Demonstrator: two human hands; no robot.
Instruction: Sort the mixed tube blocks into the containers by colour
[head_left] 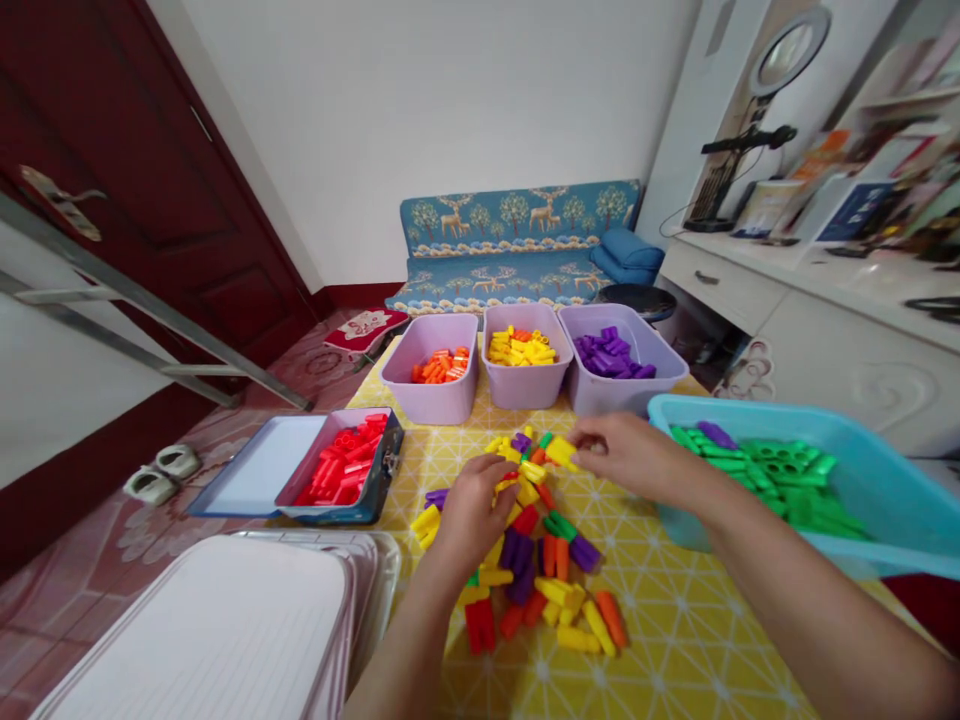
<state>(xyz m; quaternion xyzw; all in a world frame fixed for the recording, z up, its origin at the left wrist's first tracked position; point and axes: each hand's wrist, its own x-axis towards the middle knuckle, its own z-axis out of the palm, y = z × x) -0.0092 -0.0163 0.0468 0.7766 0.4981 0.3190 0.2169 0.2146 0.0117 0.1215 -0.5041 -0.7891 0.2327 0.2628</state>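
A pile of small plastic tube-like blocks (517,550) in yellow, purple, orange, red and green lies on the table. My left hand (474,508) is over the pile's left side, its fingers curled down among yellow and orange pieces. What lies between those fingertips is partly hidden. At the far right of the pile, my right hand (616,450) pinches a yellow block (561,453) between thumb and fingers.
Behind the pile stand lilac bins of orange (429,390), yellow (525,385) and purple blocks (626,395). To the left is a tin of red blocks (379,490); to the right, a turquoise tub of green ones (892,490), one purple piece among them. Stacked white lids (202,630) sit front left.
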